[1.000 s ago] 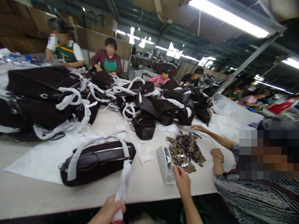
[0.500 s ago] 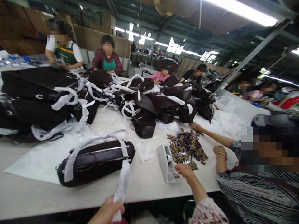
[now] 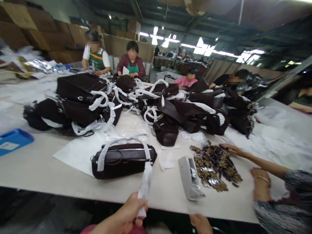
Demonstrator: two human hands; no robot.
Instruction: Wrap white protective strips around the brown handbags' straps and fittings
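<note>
My left hand (image 3: 131,209) is closed round the lower end of a white-wrapped strap (image 3: 146,182). That strap runs up to a dark brown bag (image 3: 124,162) lying on the table, its other handle also wrapped in white. My right hand (image 3: 201,223) is at the bottom edge, just below the grey tape dispenser (image 3: 186,178); its fingers are blurred and partly hidden, with what looks like clear tape between them and the dispenser.
Dark bags (image 3: 168,131) are heaped across the table. A pile of brown tags (image 3: 216,165) lies right of the dispenser, with a co-worker's hand (image 3: 231,149) at it. A blue tray (image 3: 16,141) is far left. Several people sit beyond.
The view has swung left, bringing the blue tray in. My right hand has moved from beside the dispenser down toward the table's near edge. My left hand still holds the strap.
</note>
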